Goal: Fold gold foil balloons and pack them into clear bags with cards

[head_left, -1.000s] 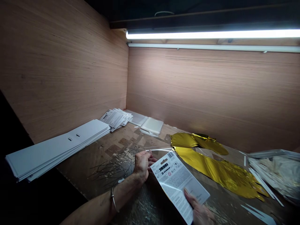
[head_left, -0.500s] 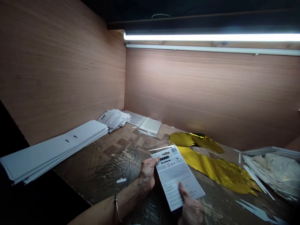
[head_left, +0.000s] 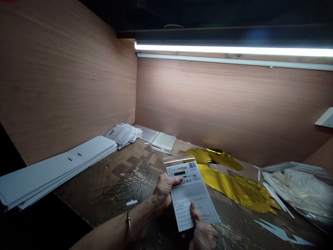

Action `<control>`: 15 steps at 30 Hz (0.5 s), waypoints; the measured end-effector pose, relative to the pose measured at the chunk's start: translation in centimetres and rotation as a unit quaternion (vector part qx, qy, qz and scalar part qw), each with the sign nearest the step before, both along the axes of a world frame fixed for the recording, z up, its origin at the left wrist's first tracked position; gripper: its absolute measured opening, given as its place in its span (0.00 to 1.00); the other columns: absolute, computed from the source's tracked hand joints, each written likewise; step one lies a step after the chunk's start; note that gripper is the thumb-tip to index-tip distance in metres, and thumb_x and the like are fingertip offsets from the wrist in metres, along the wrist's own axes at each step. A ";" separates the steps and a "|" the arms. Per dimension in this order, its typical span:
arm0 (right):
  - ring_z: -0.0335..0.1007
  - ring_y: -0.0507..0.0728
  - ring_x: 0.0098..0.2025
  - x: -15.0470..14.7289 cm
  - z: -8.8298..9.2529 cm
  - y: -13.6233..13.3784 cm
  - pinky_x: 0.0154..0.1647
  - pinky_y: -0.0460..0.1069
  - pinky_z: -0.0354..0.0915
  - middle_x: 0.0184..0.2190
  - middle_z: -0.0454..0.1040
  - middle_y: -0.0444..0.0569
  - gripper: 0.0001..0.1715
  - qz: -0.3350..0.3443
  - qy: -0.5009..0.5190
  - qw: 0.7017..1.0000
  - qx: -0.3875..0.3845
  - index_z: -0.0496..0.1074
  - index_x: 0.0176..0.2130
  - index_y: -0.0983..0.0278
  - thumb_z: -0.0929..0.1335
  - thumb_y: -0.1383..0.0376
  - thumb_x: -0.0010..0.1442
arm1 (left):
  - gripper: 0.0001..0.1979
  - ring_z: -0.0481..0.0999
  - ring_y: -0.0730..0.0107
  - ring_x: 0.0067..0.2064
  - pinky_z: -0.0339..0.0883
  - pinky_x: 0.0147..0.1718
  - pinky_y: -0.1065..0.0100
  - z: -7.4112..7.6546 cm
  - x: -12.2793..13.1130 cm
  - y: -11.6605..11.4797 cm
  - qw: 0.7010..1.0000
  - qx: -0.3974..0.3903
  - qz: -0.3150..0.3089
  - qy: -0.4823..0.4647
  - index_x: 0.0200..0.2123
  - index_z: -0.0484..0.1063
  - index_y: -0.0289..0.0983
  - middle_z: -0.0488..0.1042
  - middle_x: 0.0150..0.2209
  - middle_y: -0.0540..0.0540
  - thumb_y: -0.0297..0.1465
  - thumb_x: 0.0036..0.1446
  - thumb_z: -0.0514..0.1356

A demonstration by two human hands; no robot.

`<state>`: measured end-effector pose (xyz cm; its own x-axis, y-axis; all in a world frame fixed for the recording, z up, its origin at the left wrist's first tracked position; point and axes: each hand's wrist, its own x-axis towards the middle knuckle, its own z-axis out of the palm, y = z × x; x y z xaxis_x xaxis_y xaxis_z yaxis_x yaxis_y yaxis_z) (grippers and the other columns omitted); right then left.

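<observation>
Between my two hands is a white printed packaging card (head_left: 191, 198) in a clear plastic sleeve, its text side facing me and its hang hole at the top. My left hand (head_left: 165, 191) grips the card's upper left edge, thumb across the front. Lower down, my right hand (head_left: 203, 227) pinches the bottom right part, thumb lying on the printed text. The fingers behind the card are hidden. The sleeve's clear flap (head_left: 179, 160) sticks out above the card's top edge.
Long white cards (head_left: 59, 166) are stacked at the left, with finished-looking printed packs (head_left: 123, 133) behind them. Clear sleeves (head_left: 163, 141) lie at the back. Gold foil pieces (head_left: 234, 189), thin dark strings (head_left: 125, 187) and a bundle of white material (head_left: 301, 187) rest on the wooden table.
The card has turned slightly more upright and its sleeve flap shows more clearly. My left thumb reaches further across the front. The view has shifted a little.
</observation>
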<state>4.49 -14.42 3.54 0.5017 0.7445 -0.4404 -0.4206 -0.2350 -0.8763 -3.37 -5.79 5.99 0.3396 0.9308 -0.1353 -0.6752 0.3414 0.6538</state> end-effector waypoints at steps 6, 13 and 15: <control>0.68 0.52 0.31 5.9 3.3 -0.2 0.28 0.42 0.64 0.34 0.73 0.42 0.37 -0.007 -0.152 0.978 0.140 0.62 0.45 0.62 0.72 0.65 0.33 | 0.10 0.72 0.63 0.31 0.64 0.35 0.65 2.3 -1.4 0.2 0.974 0.208 -0.025 0.092 0.28 0.73 0.30 0.74 0.28 0.43 0.23 0.36 0.61; 0.67 0.57 0.33 6.4 3.9 2.2 0.36 0.47 0.62 0.28 0.75 0.46 0.13 0.195 -0.195 0.932 0.235 0.74 0.30 0.64 0.70 0.69 0.38 | 0.06 0.72 0.64 0.30 0.64 0.34 0.67 1.1 -2.0 -0.8 0.952 0.230 -0.096 0.178 0.24 0.75 0.32 0.74 0.25 0.45 0.24 0.37 0.61; 0.67 0.56 0.31 6.2 3.2 2.8 0.35 0.47 0.62 0.25 0.75 0.44 0.11 0.213 -0.190 0.926 0.246 0.74 0.29 0.63 0.69 0.69 0.39 | 0.05 0.72 0.64 0.30 0.64 0.34 0.67 0.7 -2.1 -0.3 0.948 0.229 -0.099 0.198 0.24 0.75 0.32 0.74 0.27 0.44 0.24 0.37 0.61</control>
